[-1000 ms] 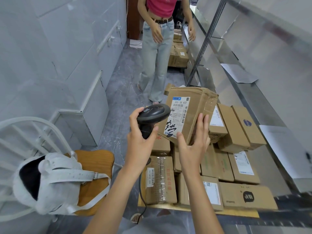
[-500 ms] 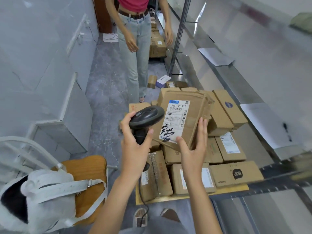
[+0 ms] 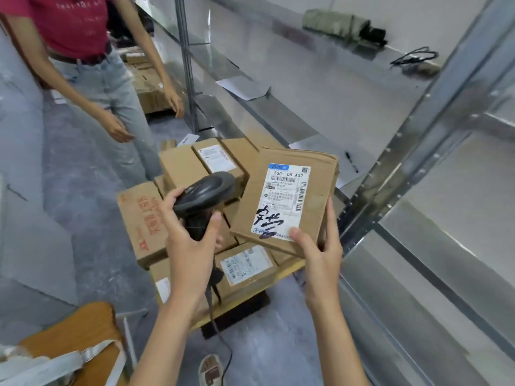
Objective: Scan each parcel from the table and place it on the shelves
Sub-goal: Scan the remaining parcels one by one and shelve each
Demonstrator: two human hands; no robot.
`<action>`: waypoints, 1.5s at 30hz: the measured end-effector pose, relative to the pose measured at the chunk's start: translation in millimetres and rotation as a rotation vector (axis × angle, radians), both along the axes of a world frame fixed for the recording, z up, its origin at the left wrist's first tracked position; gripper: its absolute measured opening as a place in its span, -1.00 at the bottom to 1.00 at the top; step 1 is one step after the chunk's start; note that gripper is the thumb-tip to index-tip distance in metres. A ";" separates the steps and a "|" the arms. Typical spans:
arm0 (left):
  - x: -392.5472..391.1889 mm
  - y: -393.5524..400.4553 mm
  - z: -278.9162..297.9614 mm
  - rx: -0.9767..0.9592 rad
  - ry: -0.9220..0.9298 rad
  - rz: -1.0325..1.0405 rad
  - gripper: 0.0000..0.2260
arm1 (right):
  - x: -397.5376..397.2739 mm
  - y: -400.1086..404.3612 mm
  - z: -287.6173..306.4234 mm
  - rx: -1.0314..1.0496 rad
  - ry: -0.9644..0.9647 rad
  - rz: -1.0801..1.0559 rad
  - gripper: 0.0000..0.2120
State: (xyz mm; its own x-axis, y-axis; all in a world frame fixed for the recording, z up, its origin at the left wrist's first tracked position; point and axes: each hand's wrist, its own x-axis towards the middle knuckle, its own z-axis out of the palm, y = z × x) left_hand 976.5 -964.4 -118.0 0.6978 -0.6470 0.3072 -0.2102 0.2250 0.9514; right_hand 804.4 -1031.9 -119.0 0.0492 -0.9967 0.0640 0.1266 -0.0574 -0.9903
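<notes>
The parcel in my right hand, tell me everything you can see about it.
The parcel is a flat brown cardboard box, creased and dented along its top edge. A white shipping label covers its upper face, with a blue strip, "530- D5 A32", barcodes and black handwritten marks. The right hand grips its lower right corner, thumb on the label, holding it tilted above the stacked boxes. The scanner in the left hand sits just beside it.
</notes>
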 end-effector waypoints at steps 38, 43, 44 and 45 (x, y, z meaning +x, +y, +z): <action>-615.5 5.7 97.0 -0.169 0.242 -1.440 -0.46 | -553.1 238.2 90.1 -0.038 -0.142 -1.095 -0.23; -651.7 -18.3 119.4 -0.243 0.291 -1.444 -0.46 | -598.7 214.1 121.9 -0.042 -0.135 -1.017 -0.30; -657.5 -23.3 123.9 -0.261 0.324 -1.436 -0.46 | -606.7 209.3 127.7 -0.048 -0.123 -0.988 -0.34; -662.5 -28.7 128.2 -0.278 0.358 -1.430 -0.47 | -615.2 204.7 133.4 -0.054 -0.116 -0.957 -0.37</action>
State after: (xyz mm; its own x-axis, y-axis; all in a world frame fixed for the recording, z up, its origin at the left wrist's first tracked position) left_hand 314.0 -993.0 10.2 -0.3933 -0.7803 0.4862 0.5656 0.2115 0.7971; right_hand 189.2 -827.2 14.4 -0.7918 -0.6074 0.0639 0.0997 -0.2317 -0.9677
